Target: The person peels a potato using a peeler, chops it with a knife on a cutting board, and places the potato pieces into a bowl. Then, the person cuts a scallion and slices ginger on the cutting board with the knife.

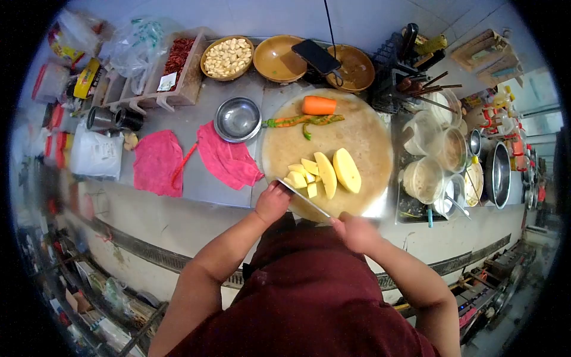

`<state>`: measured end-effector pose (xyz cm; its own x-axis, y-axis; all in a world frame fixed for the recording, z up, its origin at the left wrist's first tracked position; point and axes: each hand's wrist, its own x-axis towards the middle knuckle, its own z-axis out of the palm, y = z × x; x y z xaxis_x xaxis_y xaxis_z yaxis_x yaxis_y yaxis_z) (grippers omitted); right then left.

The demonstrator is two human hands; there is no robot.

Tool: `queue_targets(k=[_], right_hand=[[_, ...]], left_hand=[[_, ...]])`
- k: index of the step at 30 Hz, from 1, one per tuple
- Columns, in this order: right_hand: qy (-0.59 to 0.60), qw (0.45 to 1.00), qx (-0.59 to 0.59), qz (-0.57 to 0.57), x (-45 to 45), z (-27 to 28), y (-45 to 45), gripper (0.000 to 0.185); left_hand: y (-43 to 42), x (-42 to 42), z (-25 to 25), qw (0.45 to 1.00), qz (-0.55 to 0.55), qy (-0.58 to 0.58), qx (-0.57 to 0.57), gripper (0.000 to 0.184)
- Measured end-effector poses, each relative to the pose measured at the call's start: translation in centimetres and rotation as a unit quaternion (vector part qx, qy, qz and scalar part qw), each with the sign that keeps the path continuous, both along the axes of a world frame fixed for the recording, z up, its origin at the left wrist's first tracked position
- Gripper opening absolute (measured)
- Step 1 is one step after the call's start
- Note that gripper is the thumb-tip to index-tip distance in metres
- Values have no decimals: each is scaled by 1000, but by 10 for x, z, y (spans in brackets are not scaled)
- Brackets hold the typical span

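At the front edge of the round chopping board (357, 134), my right hand (355, 232) grips the handle of a kitchen knife (310, 203), its blade slanting up to the left. By the far end of the blade is my left hand (273, 202), its fingers curled closed; what lies under them is hidden. Just beyond the blade lie several cut potato chunks (296, 178). To their right a potato slice (325, 174) and a larger potato piece (347, 171) rest on the board. Farther back are a carrot piece (319, 105) and green-orange chili peppers (303, 121).
A metal bowl (237, 119) and pink cloths (158, 163) lie left of the board. Behind stand a bowl of garlic cloves (228, 58), a brown bowl (277, 58) and a phone (316, 56). Plastic tubs (423, 178) crowd the right side.
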<state>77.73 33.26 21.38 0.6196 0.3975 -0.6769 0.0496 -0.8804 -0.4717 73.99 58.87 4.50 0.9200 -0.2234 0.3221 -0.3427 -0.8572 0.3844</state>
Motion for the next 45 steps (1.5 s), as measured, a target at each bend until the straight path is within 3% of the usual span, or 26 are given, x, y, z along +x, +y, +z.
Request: queue_targets(k=[11,12,13,15,19,22,23,25,26,27,29,31,35,36,37,39,40,42,45], right_hand=[[-36,999,31,-7,-12,-39,-44,55],[3,999,-13,-41,-9,-34,-48,50],[1,999,-9,-36,-10,-36,-54,50],[-33,990,52,-130,-14,-43,-68,46],[-27,984,38,-172,-13,-41,-78,43],[-80,979,76,-170,-20,-33,-80,42],[-79,977,97,-171,-24,-27,-75,41],[-36,982,73,-172,-32,-37,-80,40],[-32,983,69,-165,-31,-35,-72,39],[-28,985,60,-159,-32,-33,-67,39],[-59,985,80,-143,-36,-55,-72,40],[-15,984,72,-162,-31,-45,-65,41],[21,973,85,-215,-28,-40,-71,41],[-24,983,80,-165,-28,-44,-78,41],[-69,988,64,-126,-35,-43,-92,42],[-75,991,-32,-104,-34,-17,-77,42],[-50,991,-41,-116,-35,-9,-76,43],[-33,991,-55,-115,-38,-12,-82,48],[-33,991,-69,-109,-43,-13,-89,52]], left_hand=[[-3,8,-2,998,6,27,-48,16],[-8,17,-11,997,8,59,-57,17],[-12,27,-11,993,12,92,-66,18],[-27,50,-7,988,0,113,-103,20],[-43,86,9,985,-30,120,-116,21],[-36,91,25,956,-31,276,-91,25],[-28,88,27,959,-8,271,-82,25],[-7,77,30,993,62,-36,-97,33],[3,77,28,987,103,54,-110,49],[5,78,27,987,120,50,-100,49],[1,84,24,963,160,184,-113,63],[-4,91,34,968,49,246,-14,73],[-25,100,16,977,-4,169,-131,72],[-30,109,27,934,50,264,-235,65],[-28,112,33,911,29,290,-293,61],[-28,125,16,917,76,250,-301,60],[-28,124,19,932,115,209,-274,58],[-29,132,35,959,95,138,-228,54],[-44,152,63,980,-100,102,-140,52]])
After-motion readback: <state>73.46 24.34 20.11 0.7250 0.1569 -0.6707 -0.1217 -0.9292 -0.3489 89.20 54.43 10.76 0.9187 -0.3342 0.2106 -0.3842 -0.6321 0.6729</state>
